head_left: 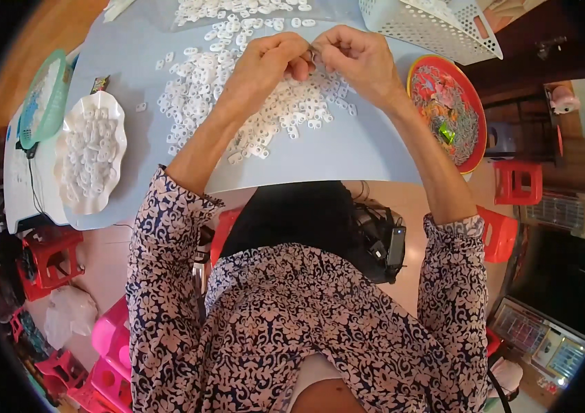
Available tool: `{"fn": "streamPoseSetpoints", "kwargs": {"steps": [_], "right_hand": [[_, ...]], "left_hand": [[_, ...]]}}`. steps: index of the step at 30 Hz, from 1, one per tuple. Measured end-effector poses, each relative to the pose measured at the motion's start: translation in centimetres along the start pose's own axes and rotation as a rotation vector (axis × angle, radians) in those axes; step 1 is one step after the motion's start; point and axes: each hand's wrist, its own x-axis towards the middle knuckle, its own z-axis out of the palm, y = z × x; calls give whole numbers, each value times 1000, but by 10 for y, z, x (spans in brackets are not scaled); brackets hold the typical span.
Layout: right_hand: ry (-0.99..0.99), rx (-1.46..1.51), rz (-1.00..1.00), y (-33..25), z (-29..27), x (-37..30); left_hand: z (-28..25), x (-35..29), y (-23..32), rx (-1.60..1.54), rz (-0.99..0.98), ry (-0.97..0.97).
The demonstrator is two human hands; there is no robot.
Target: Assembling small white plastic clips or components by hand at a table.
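Observation:
Over the far part of the table, my left hand and my right hand meet, fingertips pinched together. Something small, partly dark, shows between them, too small to name. Below and around them spreads a heap of small white plastic pieces, oval with holes. Right of my right forearm stands a red bowl with many small grey thin parts and bits of coloured wrapper. On the left, a scalloped white dish holds more white pieces.
The pale blue table has its near edge before my lap. A green basket stands far left, a white perforated basket far right. At the top lies a clear plastic bag of white pieces. Red stools stand on the floor.

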Motion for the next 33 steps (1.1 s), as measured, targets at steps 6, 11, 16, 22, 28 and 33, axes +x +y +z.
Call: {"fn": "streamPoseSetpoints", "kwargs": {"steps": [6,11,16,22,28,33], "right_hand": [[-6,57,51,-1,-6,-2],[42,-5,72,-5,-27,-1],[-50,40,145,-4,-26,-10],[-72,132,276,-1,-16,-14],[-61,311,282,4,-12,-13],[-21,361,252,5,-8,-12]], "left_hand": [[3,-2,9,20,-61,-31],[1,0,4,20,27,16],[12,-5,5,189,168,19],[12,-4,-2,356,418,17],[13,-6,2,310,305,39],[10,-5,-3,230,274,26]]}}
